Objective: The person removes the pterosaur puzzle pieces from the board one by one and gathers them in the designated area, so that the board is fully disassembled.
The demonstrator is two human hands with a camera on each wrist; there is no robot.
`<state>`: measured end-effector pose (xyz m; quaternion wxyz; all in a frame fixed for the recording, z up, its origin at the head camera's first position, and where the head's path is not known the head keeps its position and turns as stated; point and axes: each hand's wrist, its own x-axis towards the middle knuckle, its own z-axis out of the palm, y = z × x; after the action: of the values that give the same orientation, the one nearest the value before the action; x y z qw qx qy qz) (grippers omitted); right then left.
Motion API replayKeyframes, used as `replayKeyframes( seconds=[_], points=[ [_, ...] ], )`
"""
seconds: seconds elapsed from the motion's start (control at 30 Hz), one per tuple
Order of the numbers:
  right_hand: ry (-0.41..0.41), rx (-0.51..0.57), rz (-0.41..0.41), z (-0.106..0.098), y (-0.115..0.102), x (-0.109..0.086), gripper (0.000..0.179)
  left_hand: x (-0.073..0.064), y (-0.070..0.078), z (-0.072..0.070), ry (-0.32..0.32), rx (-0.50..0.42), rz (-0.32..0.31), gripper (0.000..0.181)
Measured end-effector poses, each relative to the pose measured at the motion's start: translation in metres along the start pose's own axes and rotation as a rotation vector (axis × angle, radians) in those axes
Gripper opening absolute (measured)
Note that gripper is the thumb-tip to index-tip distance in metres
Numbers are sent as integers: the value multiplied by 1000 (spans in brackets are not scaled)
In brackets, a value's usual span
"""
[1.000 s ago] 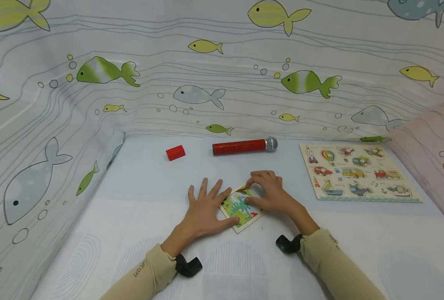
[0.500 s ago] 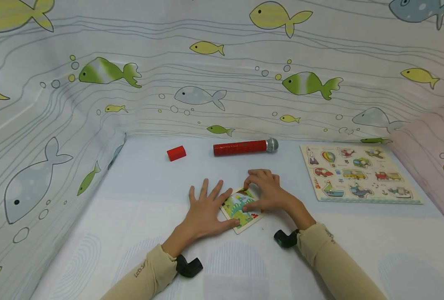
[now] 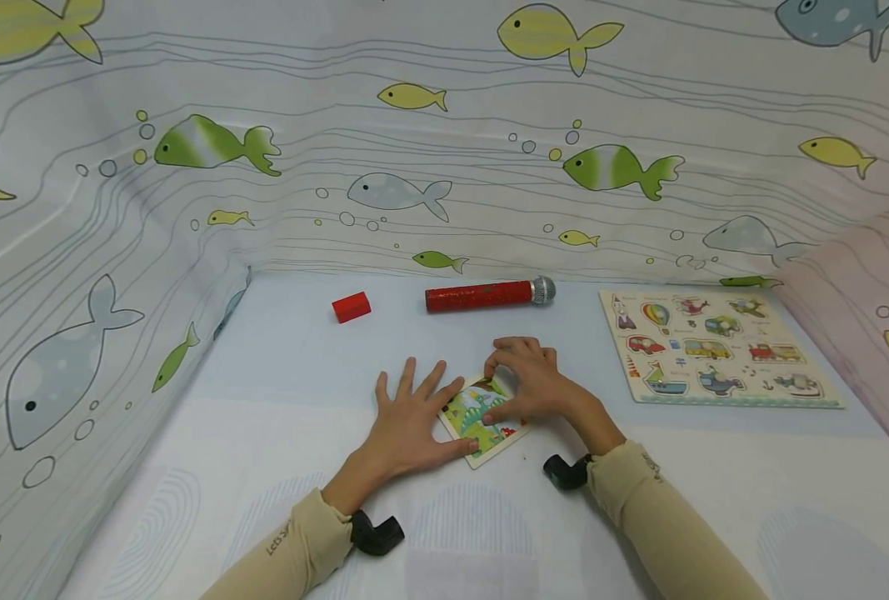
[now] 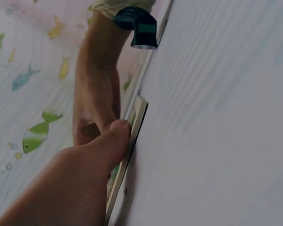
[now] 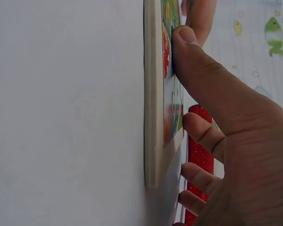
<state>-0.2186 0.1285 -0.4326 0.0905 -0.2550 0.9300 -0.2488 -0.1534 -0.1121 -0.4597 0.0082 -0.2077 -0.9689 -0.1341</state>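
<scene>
A small wooden jigsaw puzzle (image 3: 471, 414) with a green dinosaur picture lies flat and turned askew on the table, between the hands. My left hand (image 3: 412, 429), fingers spread and straight, rests at its left side, the thumb on its near corner and the forefinger by its far left edge. Across the puzzle, the thumb of my right hand (image 3: 541, 386) presses on the picture and the forefinger touches its far part, with a gap between them. The right wrist view shows the thumb and forefinger on the face of the puzzle (image 5: 169, 94); the other fingers stay off it.
Behind the hands lie a red block (image 3: 352, 307) and a red microphone (image 3: 489, 295) with a silver head. A wooden vehicle puzzle board (image 3: 721, 348) lies at the right. Fish-patterned cloth walls (image 3: 294, 108) stand round the back and sides of the table.
My right hand has shifted slightly left across the puzzle, its forearm moving left too. The left hand and the puzzle stay in place.
</scene>
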Motion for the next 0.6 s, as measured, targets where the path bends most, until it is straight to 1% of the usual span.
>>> replayKeyframes(
  seconds=[0.27,0.5,0.6],
  points=[
    [-8,-6,9,-1,-2,2,52,-1,-1,-1,-6,24,8,91],
    [-21,7,2,-1,0,4,53,-1,0,-2,-2,15,11,86],
    [-23,18,-6,0,1,5,54,-1,0,-1,-10,16,7,86]
  ],
)
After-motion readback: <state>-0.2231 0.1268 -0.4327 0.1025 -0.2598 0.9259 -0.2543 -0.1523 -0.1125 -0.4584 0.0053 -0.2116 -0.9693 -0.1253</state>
